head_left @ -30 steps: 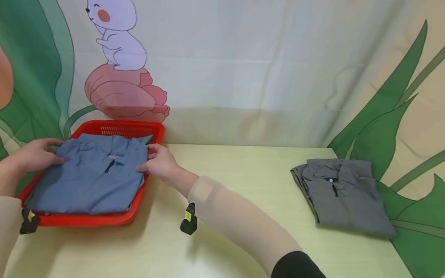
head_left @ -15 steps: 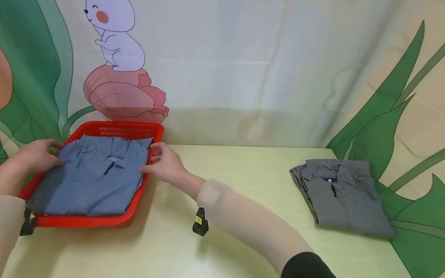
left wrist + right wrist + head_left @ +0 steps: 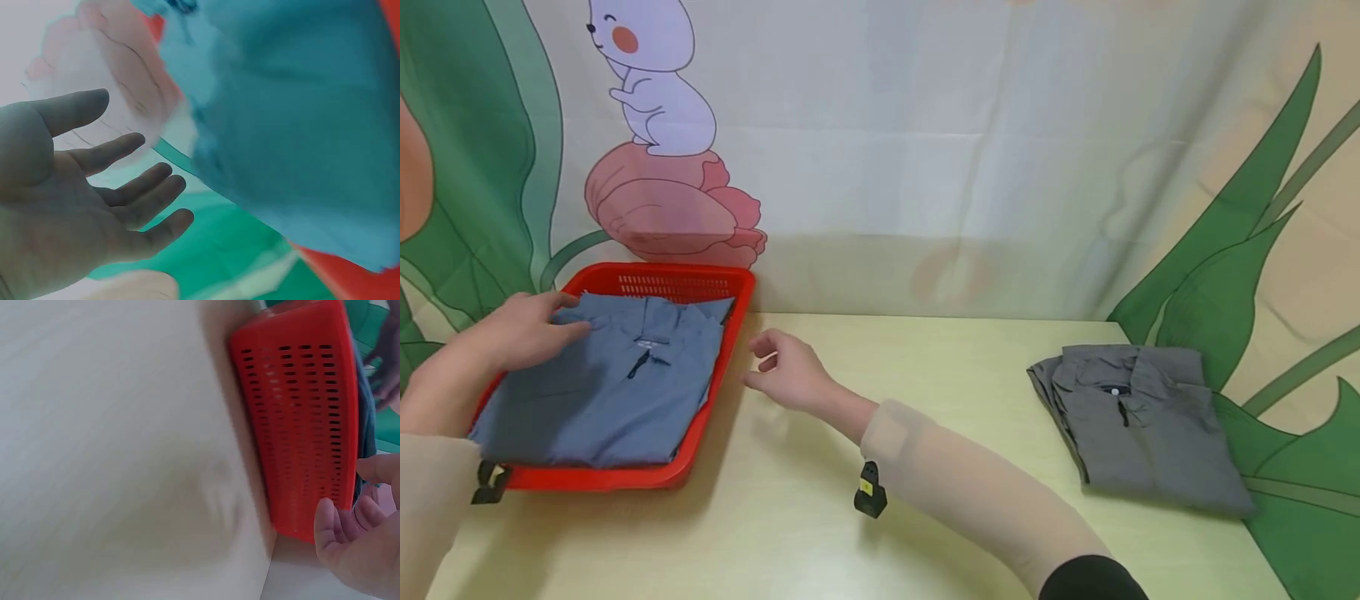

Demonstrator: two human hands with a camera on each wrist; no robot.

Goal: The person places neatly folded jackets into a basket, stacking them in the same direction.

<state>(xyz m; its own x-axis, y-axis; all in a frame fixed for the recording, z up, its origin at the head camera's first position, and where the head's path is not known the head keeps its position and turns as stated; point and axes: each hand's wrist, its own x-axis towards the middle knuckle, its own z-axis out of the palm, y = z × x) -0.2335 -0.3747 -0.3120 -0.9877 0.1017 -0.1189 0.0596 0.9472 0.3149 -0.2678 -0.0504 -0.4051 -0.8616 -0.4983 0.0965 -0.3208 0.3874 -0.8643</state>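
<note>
A folded blue shirt (image 3: pixel 625 392), collar toward the back, lies in the red basket (image 3: pixel 685 483) at the left of the table. My left hand (image 3: pixel 531 333) is over the shirt's left side with fingers spread and nothing in them. In the left wrist view the left hand (image 3: pixel 106 187) shows an open palm beside the blue cloth (image 3: pixel 294 125). Just right of the basket, my right hand (image 3: pixel 793 371) is held in the air, fingers loosely bent around nothing. The right wrist view has the right hand (image 3: pixel 369 537) by the slotted basket wall (image 3: pixel 294 425).
A folded grey shirt (image 3: pixel 1142 425) lies near the right edge of the pale table (image 3: pixel 925 400). Behind the table hangs a printed curtain (image 3: pixel 887 150) with leaves and a cartoon animal.
My right hand has let go of the blue shirt's right edge and moved right, off the basket. The left hand has lifted off the shirt's left edge and shifted right over it.
</note>
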